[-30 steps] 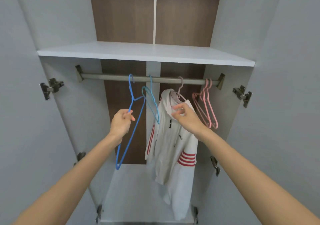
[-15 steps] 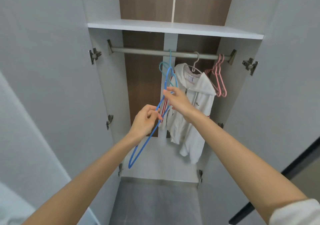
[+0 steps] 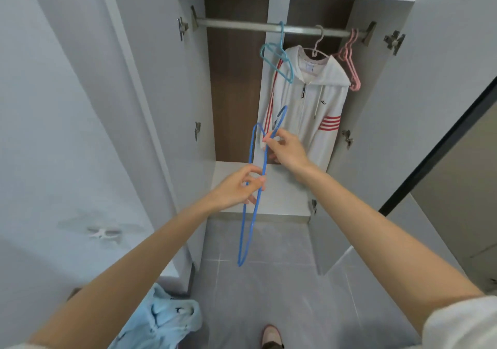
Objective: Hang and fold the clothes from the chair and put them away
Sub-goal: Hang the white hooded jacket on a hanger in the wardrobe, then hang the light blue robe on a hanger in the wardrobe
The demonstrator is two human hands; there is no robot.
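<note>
Thin blue wire hanger (image 3: 251, 187) in left hand (image 3: 236, 190), right hand (image 3: 286, 148)

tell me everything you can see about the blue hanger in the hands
The blue hanger is thin and bare, coated wire or plastic by its look. Seen nearly edge-on, it is a long narrow loop, hook uppermost, one end pointing down at the floor. The left hand pinches one side about midway; the right hand pinches it just below the hook. It is off the rail, in front of the open wardrobe.
</note>
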